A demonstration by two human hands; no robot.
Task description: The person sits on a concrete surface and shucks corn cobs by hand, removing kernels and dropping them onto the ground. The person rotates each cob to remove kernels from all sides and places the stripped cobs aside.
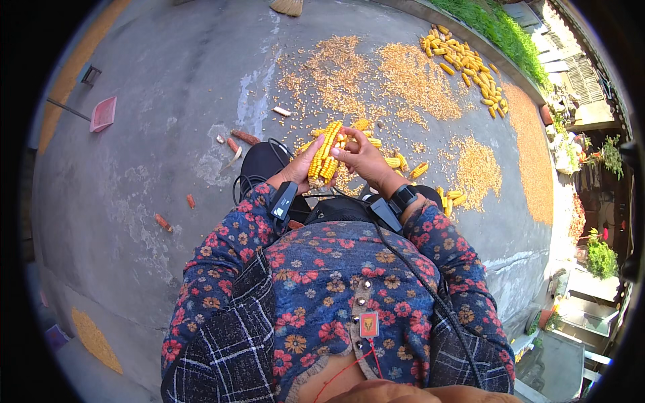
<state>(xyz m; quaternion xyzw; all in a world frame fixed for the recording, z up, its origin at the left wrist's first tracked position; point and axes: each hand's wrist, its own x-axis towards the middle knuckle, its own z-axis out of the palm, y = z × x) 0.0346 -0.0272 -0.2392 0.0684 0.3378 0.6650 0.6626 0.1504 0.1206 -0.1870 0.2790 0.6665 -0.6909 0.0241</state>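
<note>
My left hand (302,163) is closed around a partly shelled ear of yellow corn (326,153), held in front of my lap. Rows of kernels remain on its near side, and reddish cob shows along its upper right. My right hand (363,155) touches the same ear from the right, thumb against its side and fingers curled over the upper part; whether it grips the ear firmly cannot be told. Beyond and beside the hands, more ears of corn (393,162) lie on the concrete among loose kernels. Black cables run over my legs near both wrists.
Spread kernels (415,80) and a pile of corn ears (466,60) cover the ground ahead and right. Bare cobs (245,136) lie to the left, with a pink dustpan (103,115) farther off. A broom (287,7) is at the top edge, a small stool (90,75) upper left.
</note>
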